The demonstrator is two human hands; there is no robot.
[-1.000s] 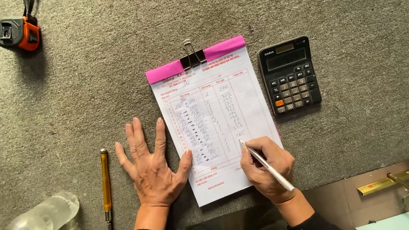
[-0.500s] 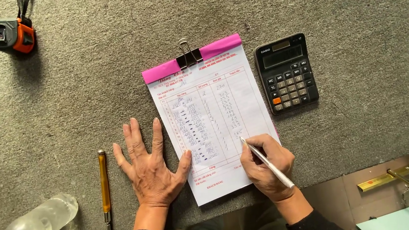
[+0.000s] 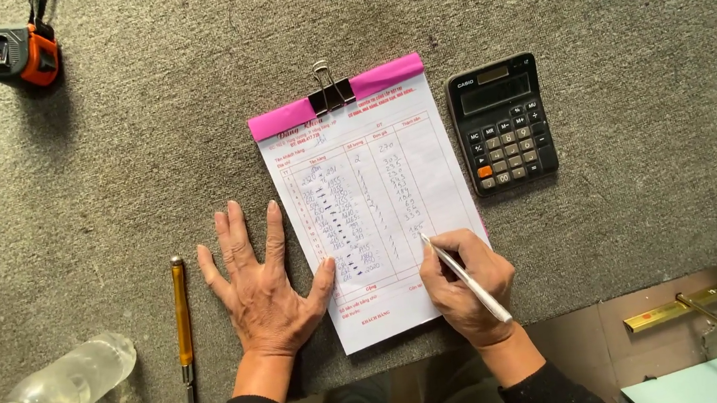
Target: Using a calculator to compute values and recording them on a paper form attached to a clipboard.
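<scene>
Silver pen point(image 3: 468, 277) slants, tip far-left on the lined form point(image 3: 367, 201), barrel trailing near-right, clenched in the right hand point(image 3: 468, 287). Left hand point(image 3: 264, 289) lies flat, fingers spread, thumb touching the paper's left edge. Grey felt table point(image 3: 153, 160); boxy black calculator point(image 3: 502, 123) far-right.

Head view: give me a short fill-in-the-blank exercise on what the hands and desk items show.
1. The right hand holds a ____ over the form.
2. The left hand lies ____ on the mat.
3. Right of the form sits a black ____.

Missing words: pen; flat; calculator
</scene>
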